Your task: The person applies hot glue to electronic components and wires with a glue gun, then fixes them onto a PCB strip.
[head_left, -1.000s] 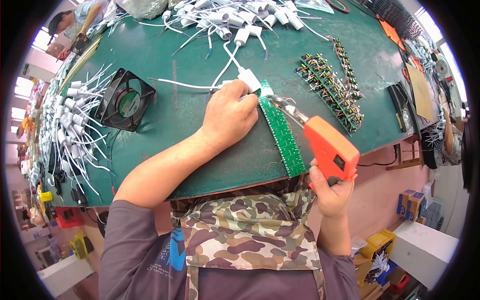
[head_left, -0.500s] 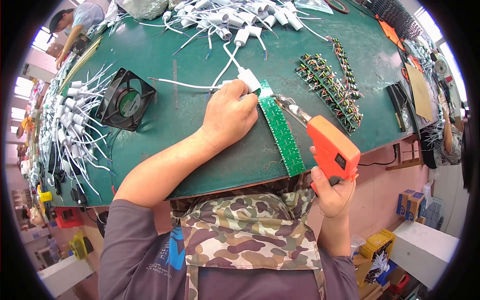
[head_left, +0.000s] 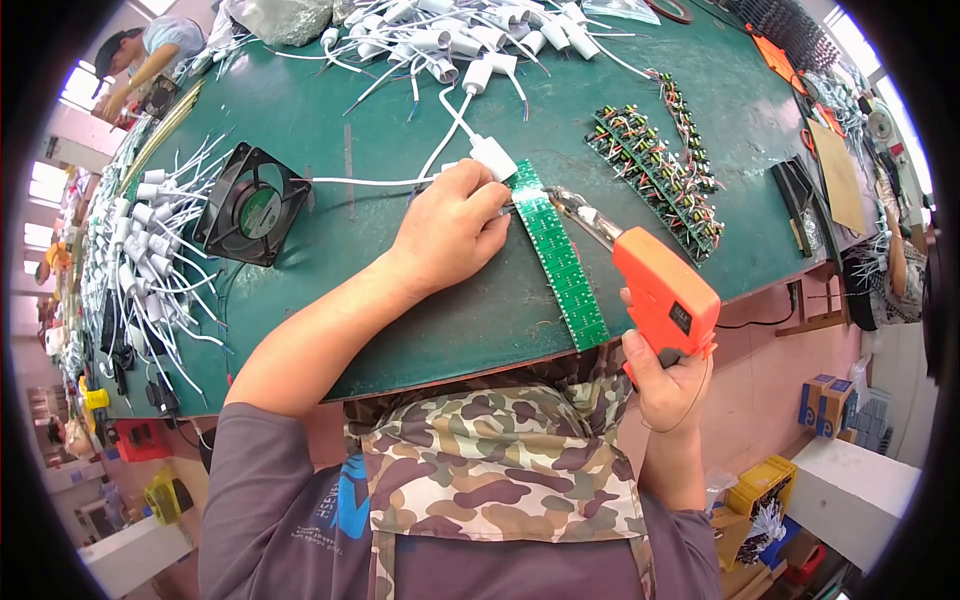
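Observation:
A strip of green circuit boards (head_left: pixel 565 270) lies slanting on the table, its far end by my left hand. My left hand (head_left: pixel 452 228) is closed, with a white cable (head_left: pixel 365 182) running out of it to the left. What its fingertips pinch at the strip's edge is partly hidden. Just beyond the fingers lies a white cylindrical lamp holder (head_left: pixel 493 157), close to the strip's far end. My right hand (head_left: pixel 672 385) grips an orange soldering gun (head_left: pixel 662 290) by its handle. The gun's metal tip points at the strip's far end, near my left fingertips.
White lamp holders with wires (head_left: pixel 440 40) are heaped at the back, and another pile (head_left: pixel 145 235) lies left. A black fan (head_left: pixel 252 205) stands beside that pile. Populated circuit boards (head_left: pixel 655 180) lie to the right. Another person (head_left: pixel 150 55) works at the far left.
My left hand has shifted slightly left and down, apart from the strip's edge. The white cable's loose end has slid left behind the fan. The soldering gun is almost still.

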Demonstrator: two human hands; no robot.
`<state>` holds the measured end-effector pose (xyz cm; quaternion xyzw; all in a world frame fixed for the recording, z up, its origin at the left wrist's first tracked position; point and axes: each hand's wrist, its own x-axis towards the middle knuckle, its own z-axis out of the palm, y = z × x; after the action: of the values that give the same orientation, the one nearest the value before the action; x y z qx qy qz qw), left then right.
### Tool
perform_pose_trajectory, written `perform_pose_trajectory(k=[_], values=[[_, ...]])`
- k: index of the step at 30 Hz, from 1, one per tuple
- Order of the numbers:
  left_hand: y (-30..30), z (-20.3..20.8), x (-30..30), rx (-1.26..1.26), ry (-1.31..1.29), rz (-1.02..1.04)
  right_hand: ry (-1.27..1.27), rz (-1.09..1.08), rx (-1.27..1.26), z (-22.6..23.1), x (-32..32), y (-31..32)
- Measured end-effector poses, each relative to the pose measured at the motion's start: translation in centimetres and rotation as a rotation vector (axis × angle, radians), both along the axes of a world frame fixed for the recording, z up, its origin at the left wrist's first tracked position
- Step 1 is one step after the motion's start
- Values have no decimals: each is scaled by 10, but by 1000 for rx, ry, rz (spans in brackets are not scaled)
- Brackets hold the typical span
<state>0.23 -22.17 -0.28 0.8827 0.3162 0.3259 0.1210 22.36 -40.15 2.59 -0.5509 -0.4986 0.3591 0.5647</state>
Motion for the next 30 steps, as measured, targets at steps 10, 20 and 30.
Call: perform_pose_trajectory(k=[10, 20, 30], values=[[1, 8, -3, -20, 57, -43, 5, -6, -16, 0, 0, -2], [-4, 3, 4, -161, -30, 32, 24, -30, 26, -3, 0, -2], [-1, 4, 1, -122, 15, -3, 37, -48, 25, -3, -1, -2]])
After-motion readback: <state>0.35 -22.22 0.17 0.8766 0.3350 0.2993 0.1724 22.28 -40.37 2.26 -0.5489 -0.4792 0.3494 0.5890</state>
